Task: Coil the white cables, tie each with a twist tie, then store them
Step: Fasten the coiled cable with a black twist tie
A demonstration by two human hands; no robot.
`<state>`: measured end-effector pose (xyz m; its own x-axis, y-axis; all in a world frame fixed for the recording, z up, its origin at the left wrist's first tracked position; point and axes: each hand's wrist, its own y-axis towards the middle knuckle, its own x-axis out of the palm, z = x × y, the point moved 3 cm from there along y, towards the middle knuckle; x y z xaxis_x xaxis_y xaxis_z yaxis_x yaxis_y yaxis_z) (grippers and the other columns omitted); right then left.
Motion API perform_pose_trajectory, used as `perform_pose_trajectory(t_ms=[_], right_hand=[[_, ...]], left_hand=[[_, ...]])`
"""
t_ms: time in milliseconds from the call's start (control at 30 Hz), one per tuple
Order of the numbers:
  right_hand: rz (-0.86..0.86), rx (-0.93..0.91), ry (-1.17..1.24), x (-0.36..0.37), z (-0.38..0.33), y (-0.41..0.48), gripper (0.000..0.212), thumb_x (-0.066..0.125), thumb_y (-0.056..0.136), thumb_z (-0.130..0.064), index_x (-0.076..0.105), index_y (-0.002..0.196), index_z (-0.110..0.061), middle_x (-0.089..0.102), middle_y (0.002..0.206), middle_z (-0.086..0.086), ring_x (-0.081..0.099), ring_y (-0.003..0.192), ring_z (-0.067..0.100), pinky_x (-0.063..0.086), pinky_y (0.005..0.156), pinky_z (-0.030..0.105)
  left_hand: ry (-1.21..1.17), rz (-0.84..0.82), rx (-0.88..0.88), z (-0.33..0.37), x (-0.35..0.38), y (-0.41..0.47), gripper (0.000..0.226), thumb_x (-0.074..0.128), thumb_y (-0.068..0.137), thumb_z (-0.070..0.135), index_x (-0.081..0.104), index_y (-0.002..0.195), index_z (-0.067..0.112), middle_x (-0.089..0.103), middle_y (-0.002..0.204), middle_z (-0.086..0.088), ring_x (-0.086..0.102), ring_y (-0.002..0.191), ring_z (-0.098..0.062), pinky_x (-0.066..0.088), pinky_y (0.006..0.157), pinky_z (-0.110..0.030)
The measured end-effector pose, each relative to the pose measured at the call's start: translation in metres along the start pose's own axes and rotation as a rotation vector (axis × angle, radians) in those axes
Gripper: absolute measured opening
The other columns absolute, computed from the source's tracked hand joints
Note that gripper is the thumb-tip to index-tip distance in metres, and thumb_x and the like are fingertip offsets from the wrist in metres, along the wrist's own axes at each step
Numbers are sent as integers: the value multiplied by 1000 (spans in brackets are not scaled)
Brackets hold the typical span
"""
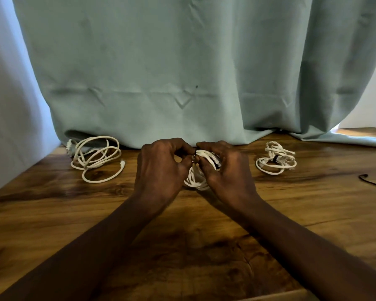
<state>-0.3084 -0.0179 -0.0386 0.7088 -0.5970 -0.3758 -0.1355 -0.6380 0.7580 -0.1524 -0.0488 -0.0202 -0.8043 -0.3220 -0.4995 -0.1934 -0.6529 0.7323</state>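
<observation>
- The coiled white cable is clasped in the right grip, over the surface.
- Its dark twist tie is pinched by the left grip.

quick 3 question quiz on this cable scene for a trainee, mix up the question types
1. True or false: the right cable on the table already has a dark tie round it.
2. What do the left hand and right hand hold between them? A) a pair of scissors B) the middle cable with a twist tie C) a roll of tape
3. How many cables lie loose on the table with no tie?

Key: 1 true. 2 B. 3 one, the left cable.
</observation>
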Motion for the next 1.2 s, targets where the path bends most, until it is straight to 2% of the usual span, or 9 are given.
perform_pose_trajectory(t_ms=[233,333,400,567,700,800,900,1100,1200], right_hand=[[-74,37,41,-1,2,1,30,73,93,-15,74,122,-22,71,109,-9,68,99,1,57,87,24],[-96,127,203,-2,6,3,30,74,92,-8,76,115,-27,73,109,-13,70,99,0,59,86,25],[-124,170,309,-2,9,4,29,74,92,-5,76,112,-26,76,108,-10,72,99,3,61,85,28],[-145,203,469,-3,15,4,27,77,89,-4,76,114,-14,79,106,0,75,99,13,61,82,29],[-157,226,605,-5,16,4,26,77,87,0,74,113,-2,80,97,-1,76,87,8,56,72,19],[-189,233,654,-6,17,2,28,76,86,3,73,114,2,81,98,1,76,88,9,56,72,18],[-232,229,628,-4,19,0,32,78,86,1,73,117,-2,80,106,5,76,99,18,58,79,24],[-198,215,630,-5,13,0,32,76,87,5,72,118,-2,80,104,3,77,95,14,58,76,20],[-170,180,565,-3,12,-2,29,76,90,-2,73,119,-5,80,105,4,77,99,18,61,83,30]], left_hand=[[59,20,73,2,-3,-2,19,82,85,16,68,89,28,67,80,17,51,64,5,35,63,-14],[163,40,168,6,-5,-5,20,82,85,14,67,92,26,46,72,28,44,68,-3,30,63,-21],[182,58,213,7,-5,-6,20,81,84,15,67,94,25,35,72,31,44,73,-6,30,71,-27],[103,63,235,-2,-1,-7,18,79,89,23,69,103,26,66,93,16,50,85,-6,40,78,-33],[-121,-3,85,-16,1,-2,25,79,91,28,73,115,25,72,106,13,66,98,-4,52,86,-27],[-446,-194,-118,-21,9,-2,11,75,95,19,78,105,20,80,94,7,75,91,-7,59,80,-25],[-535,-206,-168,-26,14,-4,4,74,95,16,77,97,18,79,86,2,76,79,-10,58,68,-23],[-567,-140,-133,-27,15,-3,4,74,96,23,78,96,21,79,87,2,77,82,-17,64,76,-49],[-601,-145,-136,-27,16,-3,5,74,96,22,79,96,20,80,88,1,77,85,-19,62,81,-54]])
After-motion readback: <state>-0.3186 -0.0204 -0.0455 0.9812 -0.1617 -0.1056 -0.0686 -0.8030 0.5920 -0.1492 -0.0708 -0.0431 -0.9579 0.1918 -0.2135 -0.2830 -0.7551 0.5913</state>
